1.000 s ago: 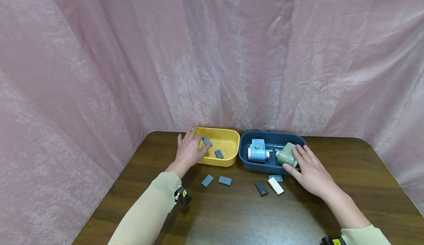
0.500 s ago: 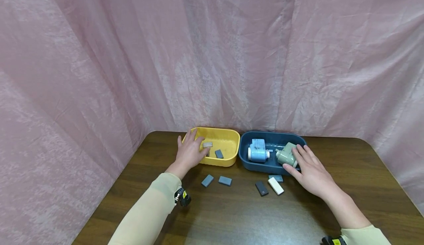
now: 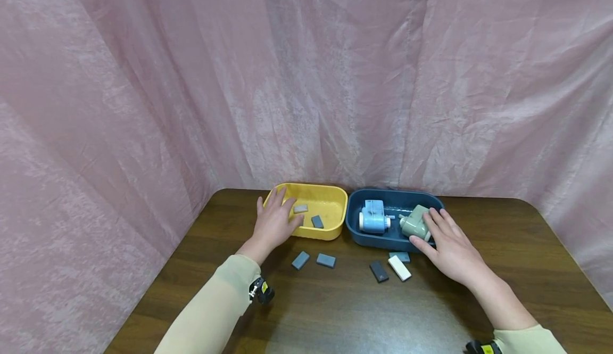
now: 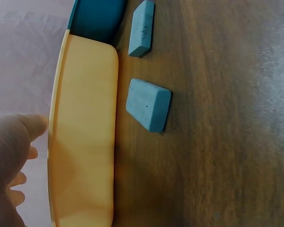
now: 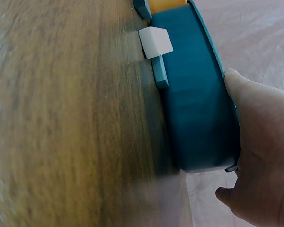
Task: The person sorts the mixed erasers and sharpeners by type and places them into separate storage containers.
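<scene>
My left hand (image 3: 275,222) is spread over the left end of a yellow bin (image 3: 340,205), holding nothing, its thumb over the front rim. Inside lie a light grey eraser-like block (image 3: 300,208) and a darker blue-grey block (image 3: 317,221); the thumb and fingers hide part of the floor. Fingers extended, my right hand (image 3: 450,247) rests at the right end of a dark blue bin (image 3: 397,197). Its fingertips overlap a green object (image 3: 415,222) with a short stub. Left of that sits a light blue object (image 3: 374,216) with white round ends.
Two blue-grey blocks (image 3: 300,260) lie on the table in front of the yellow bin. Before the blue bin are a black block (image 3: 379,271), a white block (image 3: 399,268) and a blue-grey block (image 3: 400,257). A pink curtain (image 3: 325,77) hangs behind the table.
My left hand has let go of a blue-grey block into the yellow bin; its thumb and fingers have parted. My right hand has stayed in place.
</scene>
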`<state>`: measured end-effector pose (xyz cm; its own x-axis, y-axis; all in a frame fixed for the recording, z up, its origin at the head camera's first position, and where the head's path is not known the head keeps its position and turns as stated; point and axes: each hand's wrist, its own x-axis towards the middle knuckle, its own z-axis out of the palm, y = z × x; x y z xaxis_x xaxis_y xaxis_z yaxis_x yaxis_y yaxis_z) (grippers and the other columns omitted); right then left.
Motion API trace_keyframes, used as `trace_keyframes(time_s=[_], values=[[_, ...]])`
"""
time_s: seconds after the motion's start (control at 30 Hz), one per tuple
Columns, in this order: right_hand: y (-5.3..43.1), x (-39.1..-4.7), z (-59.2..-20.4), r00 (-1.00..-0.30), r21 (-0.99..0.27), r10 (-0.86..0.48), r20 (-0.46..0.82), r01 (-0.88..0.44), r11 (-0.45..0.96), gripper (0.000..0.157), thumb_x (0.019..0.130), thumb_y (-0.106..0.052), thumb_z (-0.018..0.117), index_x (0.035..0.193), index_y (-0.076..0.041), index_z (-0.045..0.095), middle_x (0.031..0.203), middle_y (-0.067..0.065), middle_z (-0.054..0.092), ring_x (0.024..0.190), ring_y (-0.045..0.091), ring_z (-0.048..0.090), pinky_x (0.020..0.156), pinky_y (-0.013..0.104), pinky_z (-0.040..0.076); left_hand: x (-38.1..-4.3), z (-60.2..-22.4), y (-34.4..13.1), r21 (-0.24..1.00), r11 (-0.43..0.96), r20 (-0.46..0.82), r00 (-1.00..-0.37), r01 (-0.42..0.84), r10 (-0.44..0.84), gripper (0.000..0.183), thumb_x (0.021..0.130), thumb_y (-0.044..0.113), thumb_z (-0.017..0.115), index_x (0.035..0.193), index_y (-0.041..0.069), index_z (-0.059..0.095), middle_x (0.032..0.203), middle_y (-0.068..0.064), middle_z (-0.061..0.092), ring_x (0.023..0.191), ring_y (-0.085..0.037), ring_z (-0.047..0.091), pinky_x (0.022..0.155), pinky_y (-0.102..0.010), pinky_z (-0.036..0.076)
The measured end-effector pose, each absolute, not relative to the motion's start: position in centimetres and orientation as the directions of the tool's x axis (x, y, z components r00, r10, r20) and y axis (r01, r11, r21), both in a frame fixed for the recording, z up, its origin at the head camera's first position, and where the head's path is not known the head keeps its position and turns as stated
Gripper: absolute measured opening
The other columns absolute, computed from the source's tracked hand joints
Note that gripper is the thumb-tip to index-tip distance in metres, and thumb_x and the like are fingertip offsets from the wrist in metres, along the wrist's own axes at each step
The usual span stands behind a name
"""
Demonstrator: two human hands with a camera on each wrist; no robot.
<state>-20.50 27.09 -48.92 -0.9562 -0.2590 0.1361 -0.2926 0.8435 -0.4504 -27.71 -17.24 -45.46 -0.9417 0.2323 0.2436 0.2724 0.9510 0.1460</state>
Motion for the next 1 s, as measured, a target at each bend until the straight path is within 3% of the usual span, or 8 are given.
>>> trace_keyframes(time_s=[1.0], values=[[27.1,-20.7,-48.7,-0.958,-0.451,-0.254,0.13,-0.285,0.846,0.095,0.113,-0.062,0.053,0.169,0.009,0.028,0.175,0.037,0.02,0.166,0.052,0.005,0.128,0.071,0.015,-24.6,-45.3,-17.6,0.052,0.936,0.292,-0.901,0.349,0.32,0.058,0.105,0.048,0.076,0.15,0.014,0.068,0.172,-0.021,0.041,0.165,-0.042,0.026,0.124,-0.08,0.017]])
